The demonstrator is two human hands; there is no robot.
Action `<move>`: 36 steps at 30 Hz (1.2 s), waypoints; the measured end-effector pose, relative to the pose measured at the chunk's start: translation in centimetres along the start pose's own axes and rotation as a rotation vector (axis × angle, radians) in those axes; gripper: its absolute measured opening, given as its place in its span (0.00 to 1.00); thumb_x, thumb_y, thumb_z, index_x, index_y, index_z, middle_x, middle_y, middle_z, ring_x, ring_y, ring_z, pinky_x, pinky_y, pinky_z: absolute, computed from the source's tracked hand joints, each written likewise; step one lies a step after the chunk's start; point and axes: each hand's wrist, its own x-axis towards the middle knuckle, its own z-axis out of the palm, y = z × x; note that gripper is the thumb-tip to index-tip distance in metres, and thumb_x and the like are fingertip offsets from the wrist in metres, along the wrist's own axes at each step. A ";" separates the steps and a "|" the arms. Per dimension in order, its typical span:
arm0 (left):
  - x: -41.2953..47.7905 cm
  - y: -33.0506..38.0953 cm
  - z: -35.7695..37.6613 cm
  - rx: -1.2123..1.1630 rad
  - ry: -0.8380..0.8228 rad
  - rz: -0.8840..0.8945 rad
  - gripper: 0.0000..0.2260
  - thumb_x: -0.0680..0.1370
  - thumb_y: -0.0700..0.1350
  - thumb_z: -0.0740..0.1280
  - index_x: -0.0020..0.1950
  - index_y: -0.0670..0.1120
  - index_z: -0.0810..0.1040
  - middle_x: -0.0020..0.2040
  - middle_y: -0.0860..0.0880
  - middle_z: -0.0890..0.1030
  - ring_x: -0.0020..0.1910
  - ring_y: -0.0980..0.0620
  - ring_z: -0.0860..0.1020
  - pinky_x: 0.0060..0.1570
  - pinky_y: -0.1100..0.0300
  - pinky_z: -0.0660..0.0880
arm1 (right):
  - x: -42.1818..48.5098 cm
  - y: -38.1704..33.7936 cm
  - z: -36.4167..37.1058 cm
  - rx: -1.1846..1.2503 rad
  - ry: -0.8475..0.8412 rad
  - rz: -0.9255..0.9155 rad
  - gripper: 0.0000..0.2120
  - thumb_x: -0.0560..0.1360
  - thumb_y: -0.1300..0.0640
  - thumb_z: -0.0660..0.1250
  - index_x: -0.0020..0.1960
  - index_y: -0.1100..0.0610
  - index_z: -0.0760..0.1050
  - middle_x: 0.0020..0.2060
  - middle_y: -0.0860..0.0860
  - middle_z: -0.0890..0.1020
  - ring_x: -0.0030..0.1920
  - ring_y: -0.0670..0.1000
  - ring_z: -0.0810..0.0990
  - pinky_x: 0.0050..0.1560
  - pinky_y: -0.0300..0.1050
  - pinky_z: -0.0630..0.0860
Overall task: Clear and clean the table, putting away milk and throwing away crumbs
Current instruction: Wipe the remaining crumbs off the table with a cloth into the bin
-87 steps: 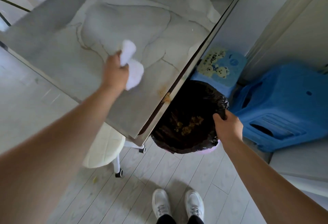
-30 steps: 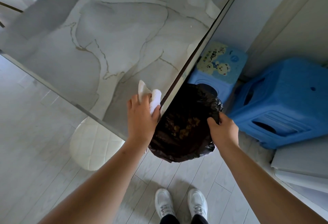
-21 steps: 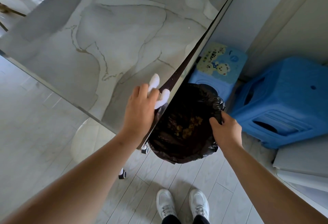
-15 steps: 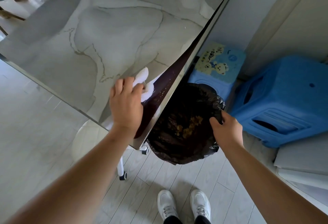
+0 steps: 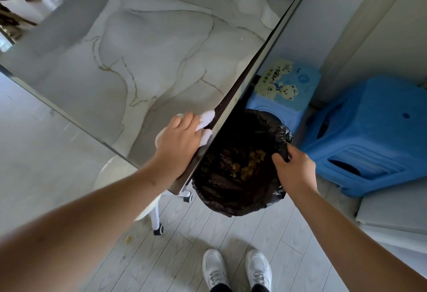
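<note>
Head view: left hand [image 5: 179, 140], fingers curled over white cloth [image 5: 206, 118], presses it onto table [image 5: 150, 49] at the table's right edge. Right hand [image 5: 294, 169] pinches the rim of black bin bag [image 5: 231, 190], just below that table edge. Crumbs [image 5: 249, 164] lie inside the bag.

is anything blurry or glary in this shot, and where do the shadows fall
Head view: the left forearm close to the lens is soft, the left hand and cloth sharp; the glossy table mirrors pale light and, at its edge, the black bin bag; a soft shadow lies by the shoes.
</note>
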 end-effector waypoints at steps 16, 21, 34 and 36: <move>6.7 7.0 -5.6 -0.734 -0.445 -1.329 0.14 0.73 0.39 0.67 0.58 0.44 0.75 0.64 0.39 0.66 0.60 0.41 0.67 0.60 0.53 0.68 | 0.6 0.5 0.1 0.017 -0.016 0.019 0.06 0.75 0.59 0.63 0.40 0.58 0.74 0.31 0.52 0.75 0.31 0.50 0.72 0.32 0.43 0.70; 8.4 7.6 -5.4 -1.013 -0.344 -1.682 0.17 0.73 0.33 0.64 0.61 0.40 0.73 0.67 0.42 0.59 0.57 0.47 0.66 0.62 0.54 0.72 | 0.8 0.9 0.0 0.025 -0.020 0.034 0.06 0.74 0.58 0.63 0.40 0.59 0.75 0.33 0.58 0.78 0.32 0.51 0.73 0.33 0.44 0.72; 9.1 4.2 1.4 -0.865 -0.042 -1.128 0.14 0.75 0.31 0.56 0.56 0.40 0.76 0.60 0.42 0.76 0.64 0.42 0.72 0.70 0.55 0.60 | 1.9 1.0 0.3 0.052 -0.065 0.026 0.05 0.75 0.59 0.62 0.42 0.59 0.75 0.32 0.54 0.76 0.31 0.49 0.72 0.30 0.42 0.69; 10.9 3.2 1.8 -0.903 -0.097 -0.954 0.13 0.76 0.33 0.54 0.56 0.40 0.74 0.54 0.43 0.77 0.57 0.41 0.76 0.50 0.55 0.68 | 2.0 1.2 0.4 0.053 -0.069 0.021 0.05 0.75 0.59 0.62 0.42 0.58 0.75 0.31 0.52 0.75 0.30 0.48 0.71 0.29 0.42 0.69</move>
